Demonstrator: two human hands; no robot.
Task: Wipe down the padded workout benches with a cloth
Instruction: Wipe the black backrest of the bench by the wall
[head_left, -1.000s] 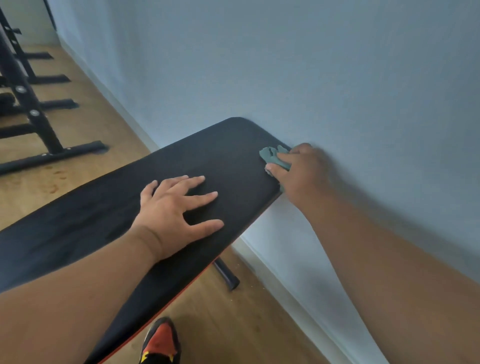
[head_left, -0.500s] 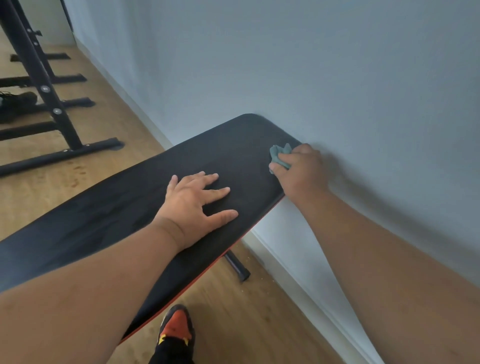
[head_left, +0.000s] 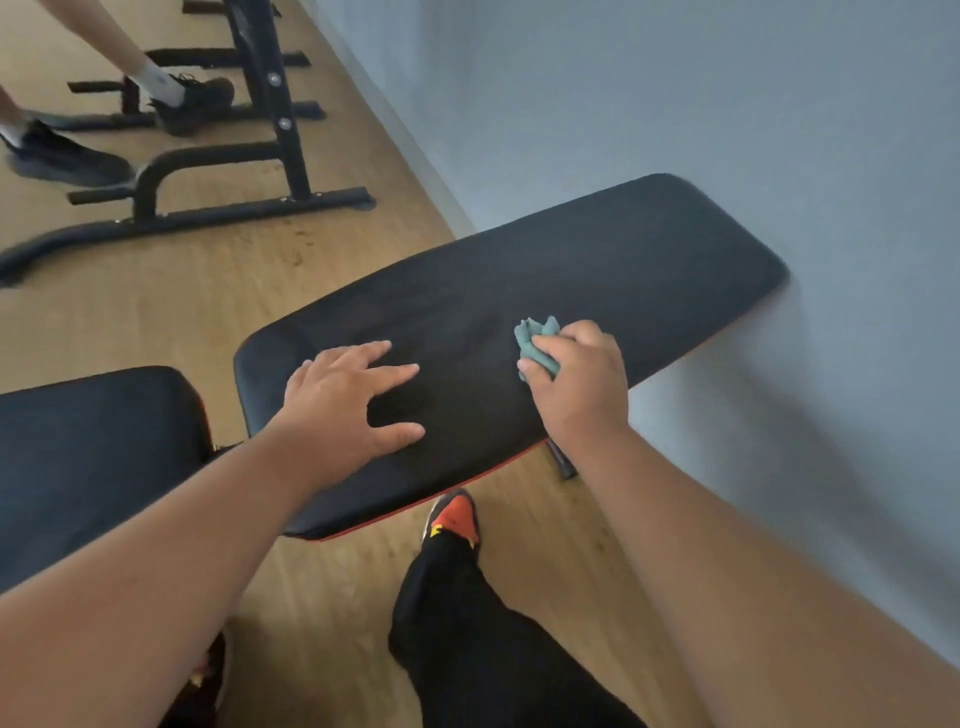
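Observation:
A long black padded bench pad (head_left: 613, 260) with a red lower edge runs from the middle of the view up to the wall. My right hand (head_left: 579, 384) is closed around a bunched teal cloth (head_left: 535, 345) and presses it onto the pad near its near edge. My left hand (head_left: 348, 395) lies flat on the same pad with fingers spread, to the left of the cloth. A second black pad (head_left: 88, 457), the seat section, sits at the left, separated by a gap.
A pale blue wall (head_left: 727, 104) stands right behind the bench's far end. A black metal rack frame (head_left: 218, 208) stands on the wood floor at top left, with another person's feet (head_left: 67, 150) beside it. My own leg and orange shoe (head_left: 454, 517) are under the bench's near edge.
My right hand has drawn the cloth back from the far end by the wall toward the middle of the pad. The view has tilted down, bringing in the seat pad, my leg and someone's feet.

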